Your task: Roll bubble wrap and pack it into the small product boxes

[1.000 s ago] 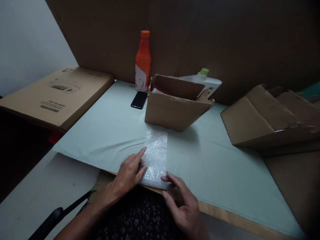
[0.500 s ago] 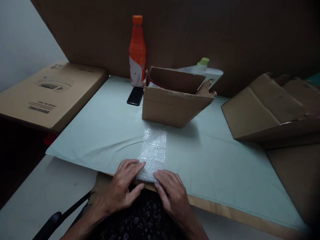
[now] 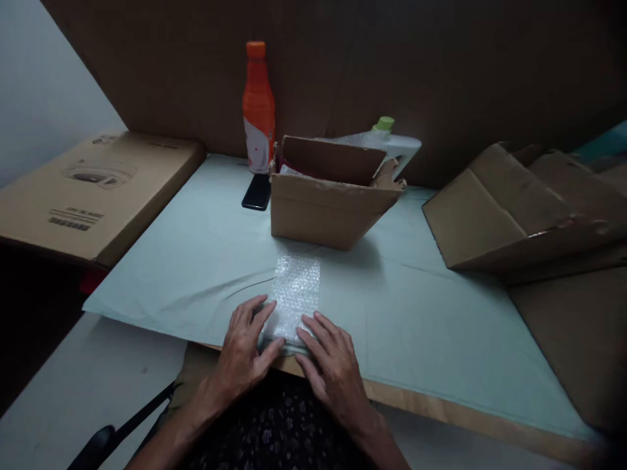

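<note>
I watch the left hand (image 3: 245,349) and right hand (image 3: 336,365), both loosely spread, flanking the near end of the bubble wrap (image 3: 296,287) on the table (image 3: 416,326). That end has crept inward, apparently shortening the wrap.

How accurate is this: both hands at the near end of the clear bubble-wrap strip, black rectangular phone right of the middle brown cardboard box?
Wrong side: the phone lies left of the middle box, as the head view shows. Rest holds: left hand and right hand are at the near end of the strip.
</note>
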Available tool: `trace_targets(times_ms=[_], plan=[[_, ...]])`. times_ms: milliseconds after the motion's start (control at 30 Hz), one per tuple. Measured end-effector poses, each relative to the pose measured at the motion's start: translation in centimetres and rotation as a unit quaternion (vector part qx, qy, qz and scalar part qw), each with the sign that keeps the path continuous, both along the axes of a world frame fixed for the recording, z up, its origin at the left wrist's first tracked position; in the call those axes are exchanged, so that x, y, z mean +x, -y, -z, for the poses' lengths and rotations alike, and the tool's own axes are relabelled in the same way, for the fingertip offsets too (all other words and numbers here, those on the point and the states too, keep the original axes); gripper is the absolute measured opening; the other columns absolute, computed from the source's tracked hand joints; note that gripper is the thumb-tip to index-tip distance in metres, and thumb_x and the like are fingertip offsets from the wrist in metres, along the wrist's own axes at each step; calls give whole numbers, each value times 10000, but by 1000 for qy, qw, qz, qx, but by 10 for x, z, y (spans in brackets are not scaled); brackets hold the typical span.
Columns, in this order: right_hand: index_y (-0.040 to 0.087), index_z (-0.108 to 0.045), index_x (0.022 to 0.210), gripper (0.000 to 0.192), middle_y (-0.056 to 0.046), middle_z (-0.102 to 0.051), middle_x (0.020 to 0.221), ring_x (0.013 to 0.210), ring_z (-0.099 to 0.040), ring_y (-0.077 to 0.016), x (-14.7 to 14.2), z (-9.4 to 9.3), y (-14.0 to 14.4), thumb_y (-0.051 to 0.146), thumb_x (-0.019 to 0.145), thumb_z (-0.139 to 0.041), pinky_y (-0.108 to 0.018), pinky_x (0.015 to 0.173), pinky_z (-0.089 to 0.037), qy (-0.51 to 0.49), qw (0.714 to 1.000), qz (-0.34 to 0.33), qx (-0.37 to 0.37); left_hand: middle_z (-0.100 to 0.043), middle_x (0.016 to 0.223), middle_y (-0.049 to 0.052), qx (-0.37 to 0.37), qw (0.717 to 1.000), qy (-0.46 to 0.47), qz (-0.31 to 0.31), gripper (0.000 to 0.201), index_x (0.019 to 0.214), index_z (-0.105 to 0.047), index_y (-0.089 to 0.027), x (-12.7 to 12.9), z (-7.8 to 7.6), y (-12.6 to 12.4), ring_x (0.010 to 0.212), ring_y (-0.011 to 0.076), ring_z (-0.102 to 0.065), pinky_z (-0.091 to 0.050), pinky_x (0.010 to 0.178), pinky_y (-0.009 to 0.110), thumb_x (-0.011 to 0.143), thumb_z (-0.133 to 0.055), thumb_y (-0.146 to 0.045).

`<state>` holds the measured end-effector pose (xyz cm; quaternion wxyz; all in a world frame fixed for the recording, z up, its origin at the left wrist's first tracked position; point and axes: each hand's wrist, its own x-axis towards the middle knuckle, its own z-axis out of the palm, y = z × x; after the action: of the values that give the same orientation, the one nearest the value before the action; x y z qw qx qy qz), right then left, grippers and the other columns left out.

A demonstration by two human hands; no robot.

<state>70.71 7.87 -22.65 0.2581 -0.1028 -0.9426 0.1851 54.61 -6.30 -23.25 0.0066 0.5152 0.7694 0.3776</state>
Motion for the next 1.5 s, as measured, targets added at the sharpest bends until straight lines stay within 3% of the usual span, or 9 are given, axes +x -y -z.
trace_targets(times_ms=[233, 367, 533, 667, 800, 1000, 1233, 1333, 1500], plan=[[253, -654, 1206, 243, -59, -762, 1035, 961, -695, -232, -10, -4, -12, 227, 983, -562, -421, 841, -542, -25, 995, 22, -96, -691, 1078, 85, 17, 996, 64, 65, 574, 1486, -383, -296, -1, -9, 0, 1013, 248, -627, -529, 904, 462, 949, -514, -140], [238, -589, 1316, 339, -112, -693, 1236, 1136, -639, -273, -9, -3, -17, 264, 979, -571, -455, 907, -520, -53, 994, 87, -43, -698, 1036, 81, 23, 1000, 13, 7, 483, 1446, -437, -245, -13, -2, -22, 945, 237, -644, -530, 862, 421, 973, -534, -230], [230, -590, 1325, 386, -124, -596, 1406, 1304, -533, -315, -11, 4, -16, 191, 941, -578, -495, 975, -483, 7, 998, 52, 21, -642, 1233, 124, 9, 999, -37, -38, 460, 1419, -438, -228, -25, 4, -39, 1117, 272, -606, -506, 952, 462, 975, -551, -279], [226, -610, 1291, 356, -102, -691, 1270, 1236, -583, -294, -16, 2, -20, 133, 960, -515, -482, 946, -493, 21, 999, 49, 5, -543, 1397, 137, 14, 999, -22, 29, 578, 1473, -371, -256, -20, -4, -25, 1294, 299, -503, -444, 1064, 510, 940, -594, -271], [230, -603, 1289, 307, -75, -740, 1088, 1013, -662, -238, -14, -6, -28, 216, 990, -532, -415, 873, -519, 20, 997, 41, -63, -655, 1221, 85, 1, 995, 47, 82, 624, 1513, -316, -288, -12, -11, -13, 1167, 247, -571, -474, 1018, 460, 944, -532, -148], [201, -552, 1359, 382, -128, -680, 1270, 1160, -616, -284, -11, -3, -35, 326, 998, -531, -460, 933, -494, -9, 995, 104, 13, -676, 1116, 101, -16, 1000, 1, -8, 560, 1476, -378, -224, -24, -2, -38, 1012, 262, -611, -507, 910, 457, 945, -553, -208], [193, -609, 1309, 408, -126, -643, 1361, 1278, -550, -334, -32, -4, -35, 184, 901, -621, -504, 992, -470, 87, 994, 44, 43, -635, 1270, 135, -9, 996, 52, -70, 451, 1363, -517, -194, -32, -3, -52, 1173, 301, -569, -448, 1033, 533, 926, -579, -292], [191, -656, 1241, 345, -96, -736, 1197, 1192, -611, -317, -41, -5, -43, 137, 906, -595, -499, 967, -482, 67, 995, 68, -8, -626, 1267, 141, 33, 962, 248, -111, 536, 1377, -506, -197, -23, -10, -42, 1150, 291, -596, -503, 969, 498, 893, -622, -396], [229, -696, 1174, 264, -80, -754, 1144, 1108, -654, -281, -42, -14, -38, 217, 928, -600, -470, 950, -496, 52, 988, 43, -142, -638, 1246, 158, 88, 782, 614, -62, 945, 1525, -273, -143, -5, -16, -34, 1132, 256, -632, -498, 987, 402, 770, -773, -415]])
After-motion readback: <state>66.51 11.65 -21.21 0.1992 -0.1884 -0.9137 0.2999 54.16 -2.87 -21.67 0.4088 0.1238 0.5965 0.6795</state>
